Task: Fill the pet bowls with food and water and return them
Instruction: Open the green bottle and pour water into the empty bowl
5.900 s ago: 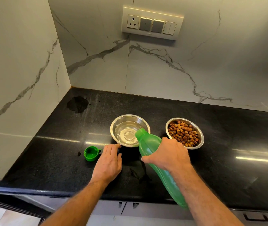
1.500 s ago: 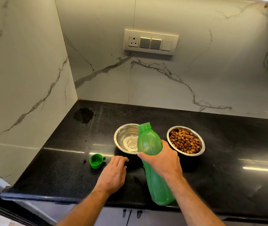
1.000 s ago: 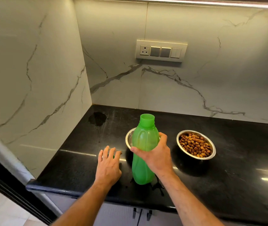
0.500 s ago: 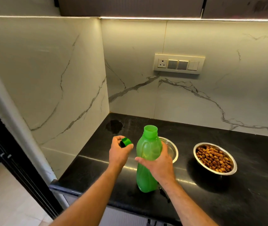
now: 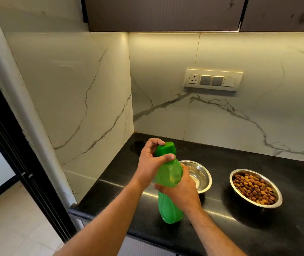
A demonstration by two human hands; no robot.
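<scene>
Now the cap [image 5: 166, 148] sits on the green bottle [image 5: 168, 196], left hand [image 5: 151, 163] gripping it, right hand [image 5: 181, 189] clasping the body.

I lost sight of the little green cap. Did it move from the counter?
Yes. The green cap went from the black counter, left of the water bowl, up onto the green bottle, where the left hand grips it.

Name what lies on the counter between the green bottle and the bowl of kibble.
In the head view, the steel water bowl sits between the green bottle and the kibble bowl, partly hidden by the right hand.
</scene>
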